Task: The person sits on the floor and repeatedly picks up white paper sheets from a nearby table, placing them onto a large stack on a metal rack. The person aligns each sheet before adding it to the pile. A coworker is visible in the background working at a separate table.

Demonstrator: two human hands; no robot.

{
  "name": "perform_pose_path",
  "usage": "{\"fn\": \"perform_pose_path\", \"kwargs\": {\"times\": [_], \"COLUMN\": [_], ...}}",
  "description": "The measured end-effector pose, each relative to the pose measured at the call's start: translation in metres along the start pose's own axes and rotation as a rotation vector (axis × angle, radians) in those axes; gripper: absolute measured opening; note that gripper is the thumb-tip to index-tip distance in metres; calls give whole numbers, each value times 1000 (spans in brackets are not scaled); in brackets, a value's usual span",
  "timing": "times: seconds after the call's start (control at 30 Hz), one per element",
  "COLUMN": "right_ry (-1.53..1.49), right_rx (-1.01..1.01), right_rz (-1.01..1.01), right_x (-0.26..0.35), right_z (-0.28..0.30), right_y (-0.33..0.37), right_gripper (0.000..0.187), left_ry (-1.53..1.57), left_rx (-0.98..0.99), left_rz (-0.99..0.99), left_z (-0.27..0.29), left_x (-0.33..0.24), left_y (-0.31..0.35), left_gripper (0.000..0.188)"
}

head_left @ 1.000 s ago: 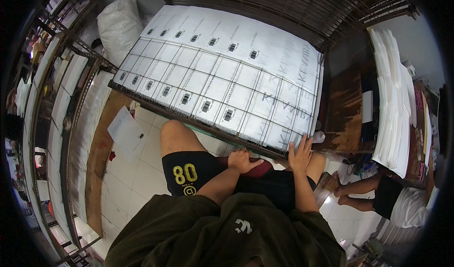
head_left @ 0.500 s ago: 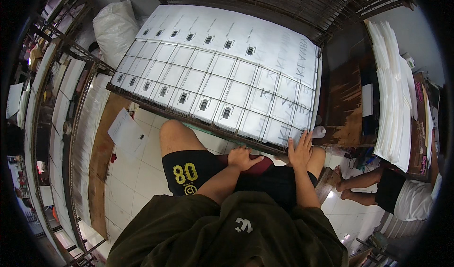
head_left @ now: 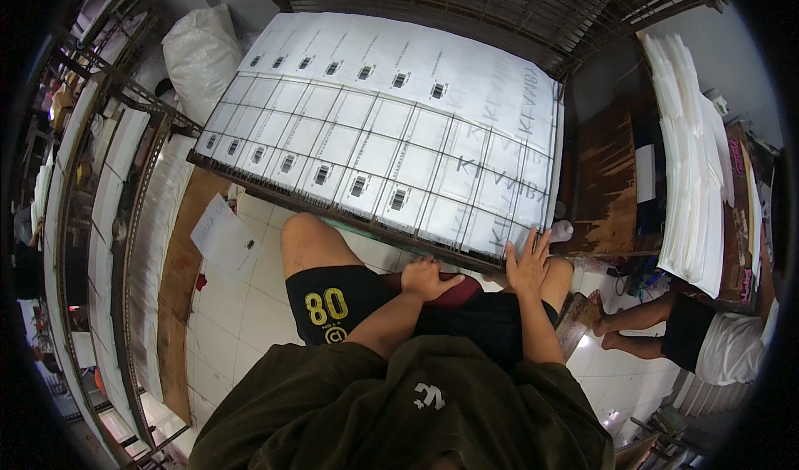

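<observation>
I record the hands apart: left hand (head_left: 430, 280) over the lap (head_left: 462, 324), grip unclear; right hand (head_left: 526, 262), nearer, spread at the wire rack's (head_left: 287, 197) near-right corner. Printed white sheeting (head_left: 398, 117) lies ahead on it, long axis left-to-right.

Co-worker (head_left: 728, 352) partly cut off (right edge).

Paper sheets (head_left: 374, 129) lie on rack (head_left: 291, 195), before person (head_left: 399, 403) | sack (head_left: 201, 58): left of rack | shelf (head_left: 104, 229): farther left | bottle (head_left: 562, 231): beside rack's right corner | paper stack (head_left: 687, 170): farther right
</observation>
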State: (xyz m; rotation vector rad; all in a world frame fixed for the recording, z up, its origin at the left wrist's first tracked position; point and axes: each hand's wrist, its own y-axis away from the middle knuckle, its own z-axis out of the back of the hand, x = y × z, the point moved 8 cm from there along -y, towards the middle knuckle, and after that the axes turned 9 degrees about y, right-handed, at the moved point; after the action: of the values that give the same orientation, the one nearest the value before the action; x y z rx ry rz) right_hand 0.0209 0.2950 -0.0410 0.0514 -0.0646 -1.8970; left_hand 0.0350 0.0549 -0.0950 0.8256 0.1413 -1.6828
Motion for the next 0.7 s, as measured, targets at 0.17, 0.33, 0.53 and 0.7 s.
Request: {"fn": "perform_pose_path", "kwargs": {"times": [0.17,0.33,0.53,0.7], "right_ry": [-84,-102,-79,-128], "right_rx": [-8,23,-75,-57], "right_rz": [1,-31,11,-17], "right_x": [1,-4,-1,-3], "right_z": [5,-2,5,6], "right_y": [0,-2,0,-1], "right_gripper": [76,75,81,86], "left_ry": [14,3,8,12], "left_rx": [28,62,48,55], "left_rz": [21,32,29,36], "left_z": [0,-3,-3,0], "left_x": [-1,1,1,-1], "left_y": [1,-1,-1,0], "left_gripper": [78,78,78,79]}}
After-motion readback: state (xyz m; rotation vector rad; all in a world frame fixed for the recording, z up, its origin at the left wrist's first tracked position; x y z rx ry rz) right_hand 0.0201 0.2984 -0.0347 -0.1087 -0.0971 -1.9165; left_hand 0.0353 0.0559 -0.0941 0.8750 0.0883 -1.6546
